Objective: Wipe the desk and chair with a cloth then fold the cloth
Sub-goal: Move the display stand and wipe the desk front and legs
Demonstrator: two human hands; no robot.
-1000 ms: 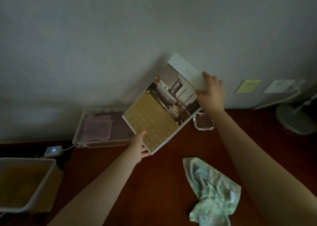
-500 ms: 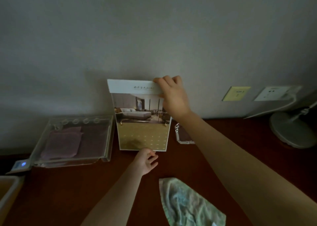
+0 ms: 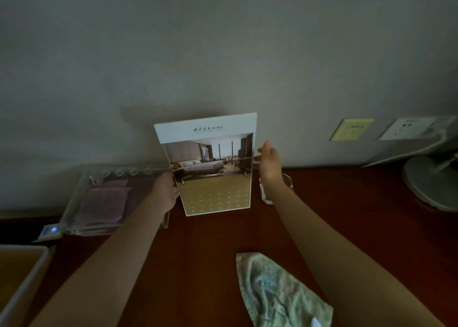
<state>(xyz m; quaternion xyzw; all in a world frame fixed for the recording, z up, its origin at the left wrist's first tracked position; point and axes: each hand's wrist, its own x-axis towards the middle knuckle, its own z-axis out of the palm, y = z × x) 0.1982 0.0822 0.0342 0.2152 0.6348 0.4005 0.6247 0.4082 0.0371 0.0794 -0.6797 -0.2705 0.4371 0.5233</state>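
Note:
A crumpled pale green cloth (image 3: 277,292) lies on the dark red-brown desk (image 3: 203,264), near its front, between my forearms. A booklet (image 3: 210,165) with a hotel-room photo stands upright against the wall at the back of the desk. My left hand (image 3: 166,190) grips the booklet's lower left edge. At the booklet's right edge my right hand (image 3: 269,163) is open, its fingertips touching or nearly touching the cover. Neither hand touches the cloth.
A clear acrylic tray (image 3: 104,197) with purple packets sits left of the booklet. A small clear holder (image 3: 287,185) stands behind my right wrist. A white lamp base (image 3: 431,183) is at far right, wall sockets (image 3: 406,128) above it, a beige bin (image 3: 17,282) at lower left.
The booklet went from tilted in the air to standing upright against the wall. My right hand let go of its top and opened beside it; my left hand moved up to its left edge.

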